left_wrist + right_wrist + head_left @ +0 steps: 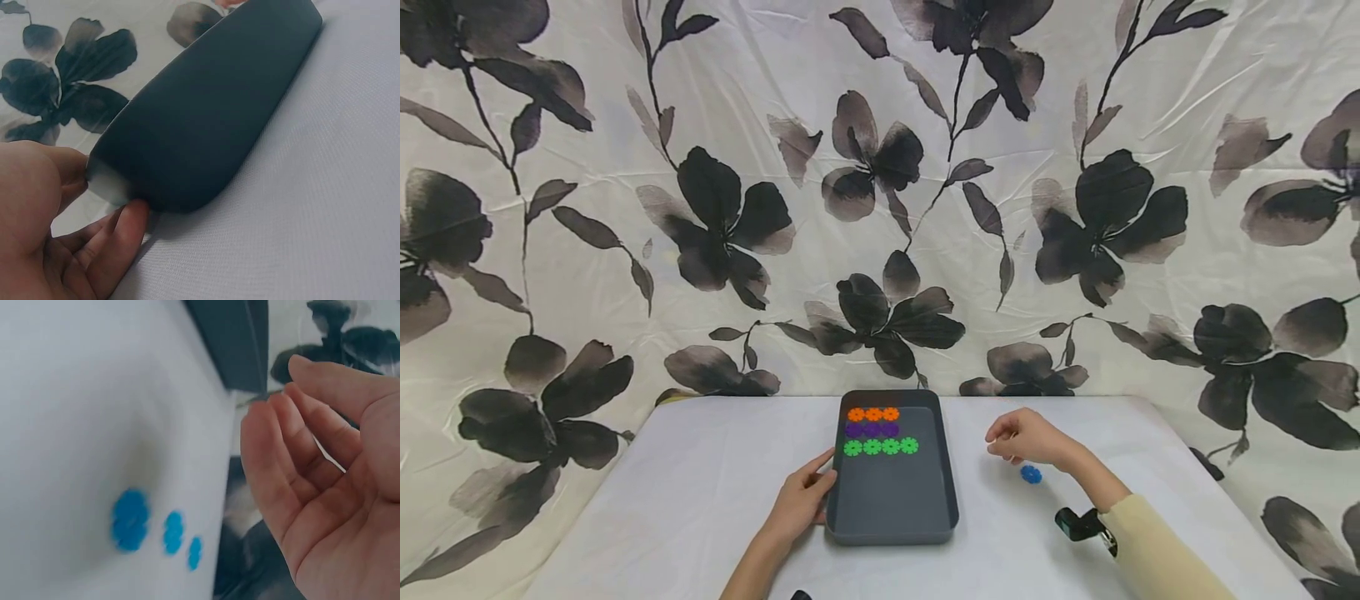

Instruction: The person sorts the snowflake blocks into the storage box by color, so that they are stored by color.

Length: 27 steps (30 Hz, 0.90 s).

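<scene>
A dark grey rectangular tray [895, 500] lies on the white table. My left hand [796, 504] grips its left side; the left wrist view has thumb and fingers on either side of the tray wall [206, 106]. In the tray's far part are rows of notched plastic discs: three orange discs [873, 414], three purple discs [872, 430] and several green discs [882, 447]. To the tray's right, my right hand [1030, 437] hovers, fingers loosely bent and holding nothing. Below it is a blue disc [1031, 474]; the right wrist view shows three blue discs [173, 532].
A white cloth [700, 467] covers the table. Behind it hangs a pale curtain [820, 275] with dark flowers. On the right wrist sits a black camera device [1077, 524], close above the tabletop.
</scene>
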{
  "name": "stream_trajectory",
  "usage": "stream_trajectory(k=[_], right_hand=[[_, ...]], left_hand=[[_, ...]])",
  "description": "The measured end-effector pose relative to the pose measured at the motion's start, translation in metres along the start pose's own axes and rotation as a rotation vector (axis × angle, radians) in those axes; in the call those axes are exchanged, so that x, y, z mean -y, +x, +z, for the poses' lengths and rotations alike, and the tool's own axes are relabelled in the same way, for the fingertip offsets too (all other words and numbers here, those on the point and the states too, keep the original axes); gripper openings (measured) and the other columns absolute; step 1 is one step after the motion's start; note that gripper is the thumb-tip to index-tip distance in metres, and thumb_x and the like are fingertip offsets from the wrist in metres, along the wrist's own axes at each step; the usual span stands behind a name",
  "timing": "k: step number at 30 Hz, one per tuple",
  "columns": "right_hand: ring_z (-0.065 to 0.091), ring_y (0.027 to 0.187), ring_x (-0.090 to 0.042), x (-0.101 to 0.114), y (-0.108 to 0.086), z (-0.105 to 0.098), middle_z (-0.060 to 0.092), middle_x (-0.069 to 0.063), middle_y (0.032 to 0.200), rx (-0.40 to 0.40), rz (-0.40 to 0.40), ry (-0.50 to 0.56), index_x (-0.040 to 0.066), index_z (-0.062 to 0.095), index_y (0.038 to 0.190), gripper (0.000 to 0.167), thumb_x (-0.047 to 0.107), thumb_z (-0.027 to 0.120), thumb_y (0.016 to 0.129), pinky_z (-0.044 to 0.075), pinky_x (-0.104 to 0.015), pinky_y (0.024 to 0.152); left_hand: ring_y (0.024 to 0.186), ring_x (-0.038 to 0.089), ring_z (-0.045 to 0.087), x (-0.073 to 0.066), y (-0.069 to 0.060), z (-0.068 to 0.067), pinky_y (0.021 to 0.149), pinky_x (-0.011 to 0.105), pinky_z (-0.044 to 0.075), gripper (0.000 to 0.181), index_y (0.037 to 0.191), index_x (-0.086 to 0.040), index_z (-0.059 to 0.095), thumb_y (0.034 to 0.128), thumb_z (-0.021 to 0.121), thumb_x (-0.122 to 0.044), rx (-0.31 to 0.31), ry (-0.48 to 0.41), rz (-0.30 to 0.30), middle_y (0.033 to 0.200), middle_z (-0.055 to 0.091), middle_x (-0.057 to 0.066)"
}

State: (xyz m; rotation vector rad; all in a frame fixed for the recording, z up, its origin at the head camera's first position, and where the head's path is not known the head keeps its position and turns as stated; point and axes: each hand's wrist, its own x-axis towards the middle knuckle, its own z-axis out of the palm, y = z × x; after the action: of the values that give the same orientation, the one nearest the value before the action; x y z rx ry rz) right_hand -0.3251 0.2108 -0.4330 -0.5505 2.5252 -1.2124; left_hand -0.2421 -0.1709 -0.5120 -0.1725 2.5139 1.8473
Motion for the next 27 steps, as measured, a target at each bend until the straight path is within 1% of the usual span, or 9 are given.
stream_trajectory(k=[3, 6, 7, 12, 14, 17, 21, 25, 27], right_hand=[[0.056, 0.065, -0.018, -0.014, -0.012, -0.004, 0.061, -0.005, 0.073, 0.003, 0.018, 0.049, -0.004, 0.067, 0.101, 0.022, 0.014, 0.071, 0.089, 0.055, -0.036, 0.062], [0.056, 0.065, -0.017, -0.025, -0.020, -0.005, 0.060, -0.005, 0.074, -0.033, 0.056, 0.076, -0.006, 0.066, 0.102, 0.024, 0.012, 0.072, 0.087, 0.054, -0.034, 0.062], [0.056, 0.065, -0.017, -0.029, -0.022, -0.005, 0.060, -0.004, 0.073, -0.055, 0.072, 0.077, -0.006, 0.066, 0.101, 0.024, 0.012, 0.073, 0.086, 0.054, -0.033, 0.062], [0.057, 0.064, -0.017, -0.040, -0.028, -0.001, 0.058, -0.004, 0.074, -0.173, 0.169, 0.050, -0.003, 0.066, 0.098, 0.024, 0.008, 0.079, 0.081, 0.053, -0.030, 0.060], [0.056, 0.064, -0.017, -0.043, -0.030, 0.001, 0.057, -0.005, 0.074, -0.201, 0.206, 0.032, -0.002, 0.066, 0.097, 0.025, 0.007, 0.080, 0.079, 0.052, -0.030, 0.060], [0.055, 0.063, -0.018, -0.046, -0.033, 0.003, 0.057, -0.006, 0.074, -0.234, 0.250, 0.011, 0.000, 0.065, 0.095, 0.026, 0.008, 0.082, 0.076, 0.051, -0.029, 0.058], [0.055, 0.061, -0.017, -0.051, -0.033, 0.008, 0.057, -0.005, 0.072, -0.268, 0.262, 0.003, 0.001, 0.065, 0.092, 0.027, 0.007, 0.084, 0.073, 0.049, -0.028, 0.056], [0.054, 0.058, -0.015, -0.055, -0.033, 0.013, 0.056, -0.005, 0.069, -0.291, 0.261, -0.014, 0.003, 0.065, 0.088, 0.027, 0.007, 0.086, 0.071, 0.047, -0.026, 0.054], [0.054, 0.058, -0.015, -0.055, -0.034, 0.015, 0.055, -0.005, 0.068, -0.306, 0.265, -0.018, 0.003, 0.065, 0.087, 0.028, 0.007, 0.086, 0.070, 0.048, -0.027, 0.054]], left_hand=[[0.086, 0.022, 0.052, 0.000, 0.001, -0.001, 0.059, 0.034, 0.057, 0.047, 0.145, -0.020, 0.049, 0.0992, 0.057, -0.027, -0.002, -0.001, -0.004, 0.102, 0.056, 0.010], [0.086, 0.022, 0.051, -0.001, 0.002, -0.002, 0.059, 0.034, 0.057, 0.047, 0.145, -0.020, 0.049, 0.0989, 0.058, -0.027, -0.007, -0.005, -0.006, 0.101, 0.055, 0.010], [0.086, 0.023, 0.051, -0.001, 0.002, -0.002, 0.059, 0.034, 0.057, 0.047, 0.145, -0.019, 0.049, 0.0990, 0.058, -0.027, -0.006, -0.003, 0.002, 0.101, 0.056, 0.011], [0.087, 0.023, 0.051, -0.002, 0.002, -0.002, 0.060, 0.034, 0.057, 0.047, 0.144, -0.019, 0.049, 0.0988, 0.058, -0.027, -0.020, -0.003, -0.005, 0.101, 0.056, 0.011], [0.088, 0.023, 0.052, -0.002, 0.002, -0.002, 0.060, 0.033, 0.057, 0.047, 0.145, -0.019, 0.049, 0.0988, 0.058, -0.028, -0.020, -0.003, -0.013, 0.101, 0.056, 0.010], [0.090, 0.023, 0.052, -0.002, 0.003, -0.001, 0.060, 0.034, 0.057, 0.049, 0.146, -0.018, 0.047, 0.0991, 0.057, -0.028, -0.003, -0.007, -0.013, 0.102, 0.057, 0.010], [0.088, 0.023, 0.051, -0.005, 0.004, -0.001, 0.057, 0.035, 0.056, 0.050, 0.147, -0.019, 0.045, 0.0993, 0.057, -0.026, 0.014, -0.008, -0.032, 0.101, 0.055, 0.011], [0.086, 0.024, 0.050, -0.012, 0.005, -0.002, 0.055, 0.036, 0.056, 0.052, 0.149, -0.019, 0.042, 0.0992, 0.055, -0.020, 0.042, 0.000, -0.063, 0.101, 0.052, 0.013], [0.086, 0.025, 0.051, -0.016, 0.007, -0.003, 0.054, 0.037, 0.056, 0.053, 0.150, -0.019, 0.040, 0.0989, 0.054, -0.017, 0.064, 0.002, -0.072, 0.102, 0.052, 0.014]])
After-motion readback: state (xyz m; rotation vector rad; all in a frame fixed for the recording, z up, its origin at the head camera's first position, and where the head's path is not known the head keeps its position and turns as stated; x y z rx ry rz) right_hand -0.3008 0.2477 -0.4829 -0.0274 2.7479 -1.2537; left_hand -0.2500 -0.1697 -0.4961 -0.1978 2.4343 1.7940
